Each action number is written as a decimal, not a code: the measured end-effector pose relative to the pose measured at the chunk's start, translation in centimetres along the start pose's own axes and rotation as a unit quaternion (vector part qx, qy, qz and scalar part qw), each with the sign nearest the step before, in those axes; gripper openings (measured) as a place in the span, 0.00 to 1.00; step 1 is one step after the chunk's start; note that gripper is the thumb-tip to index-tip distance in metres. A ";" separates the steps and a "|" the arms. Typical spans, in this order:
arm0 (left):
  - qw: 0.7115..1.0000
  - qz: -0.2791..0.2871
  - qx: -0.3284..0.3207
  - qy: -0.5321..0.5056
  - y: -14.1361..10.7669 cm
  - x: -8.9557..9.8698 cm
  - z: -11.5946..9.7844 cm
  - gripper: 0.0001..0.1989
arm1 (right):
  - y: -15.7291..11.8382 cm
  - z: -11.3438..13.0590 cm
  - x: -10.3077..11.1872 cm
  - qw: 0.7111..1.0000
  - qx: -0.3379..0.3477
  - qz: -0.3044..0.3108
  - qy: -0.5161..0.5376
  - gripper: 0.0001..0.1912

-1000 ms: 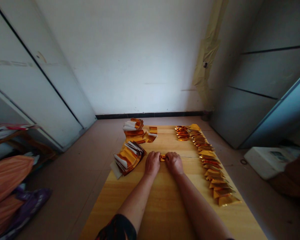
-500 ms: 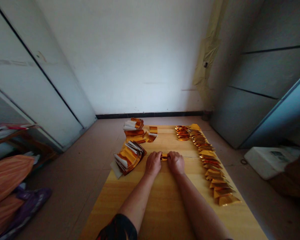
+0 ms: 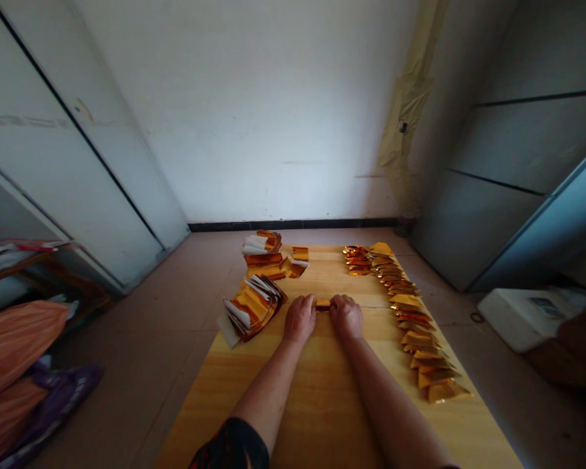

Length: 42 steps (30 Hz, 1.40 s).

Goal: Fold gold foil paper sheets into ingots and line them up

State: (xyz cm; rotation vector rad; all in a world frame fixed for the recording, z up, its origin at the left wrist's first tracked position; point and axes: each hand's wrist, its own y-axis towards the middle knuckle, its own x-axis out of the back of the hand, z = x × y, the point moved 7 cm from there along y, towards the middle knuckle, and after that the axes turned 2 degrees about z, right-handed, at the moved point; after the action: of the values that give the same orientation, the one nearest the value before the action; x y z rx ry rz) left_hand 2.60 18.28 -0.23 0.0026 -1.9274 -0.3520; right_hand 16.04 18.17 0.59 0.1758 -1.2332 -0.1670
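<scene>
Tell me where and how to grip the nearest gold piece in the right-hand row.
I'd pinch the gold piece by its pointed right corner, coming from the near right side. That corner juts out toward the edge of the table, while the far side sits close up to the next piece.

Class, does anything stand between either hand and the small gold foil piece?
Nothing visible does: the left hand and right hand hold the small gold foil piece at opposite ends. The stacked foil sheets lie off to the left, the folded pieces to the right.
</scene>
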 end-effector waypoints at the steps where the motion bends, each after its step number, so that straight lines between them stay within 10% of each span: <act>1: 1.000 -0.006 -0.002 -0.008 0.0 0.0 0.0 0.17 | 0.0 -0.1 0.0 1.000 -0.001 -0.001 0.002 0.07; 29: 0.997 -0.059 -0.021 -0.042 -0.1 0.0 0.5 0.19 | 0.8 -2.2 0.2 0.997 0.066 -0.013 0.047 0.09; 42: 0.996 -0.059 -0.002 -0.061 -0.2 0.1 0.6 0.21 | 5.9 -12.0 6.1 0.991 -0.094 -0.017 -0.093 0.10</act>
State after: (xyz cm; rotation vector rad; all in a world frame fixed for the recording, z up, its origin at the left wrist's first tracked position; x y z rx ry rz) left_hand 2.01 18.23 -0.40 0.0946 -2.0528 -0.4445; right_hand 29.55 23.11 3.67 0.0166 -1.3929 -0.3346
